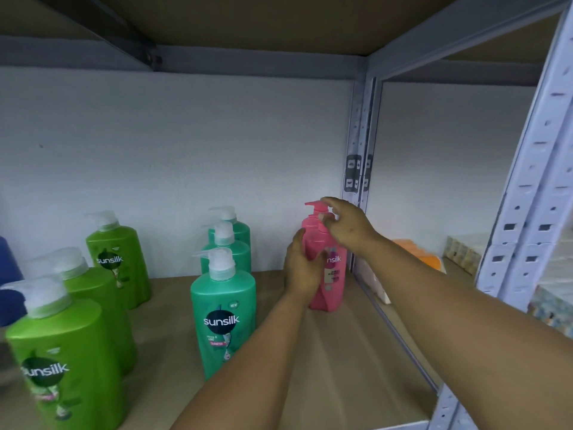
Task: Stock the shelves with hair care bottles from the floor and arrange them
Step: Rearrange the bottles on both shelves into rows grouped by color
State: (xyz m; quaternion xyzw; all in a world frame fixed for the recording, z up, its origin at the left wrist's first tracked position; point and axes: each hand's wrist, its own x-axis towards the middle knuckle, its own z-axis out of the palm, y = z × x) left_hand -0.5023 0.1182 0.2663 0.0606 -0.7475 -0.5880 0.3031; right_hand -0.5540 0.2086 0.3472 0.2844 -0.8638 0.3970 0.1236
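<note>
Pink bottle (pixel 331 274) (Sunsilk pump) gripped by left hand (pixel 302 270).

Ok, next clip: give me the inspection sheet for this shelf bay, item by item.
Surface: brown shelf board, open floor space at the front right.
Job's things: two pink bottles one behind the other at the right; three teal bottles in a file at the middle; three light green bottles in a file at the left. All upright.
Clutter: dark blue container at the left edge, cut off.
Grips: left hand holds the front pink bottle's body; right hand is at its pump, fingers curled, contact unclear.
Cables: nothing seen.
Surroundings: grey slotted uprights, white back wall, orange packs and boxed goods in the next bay.
</note>
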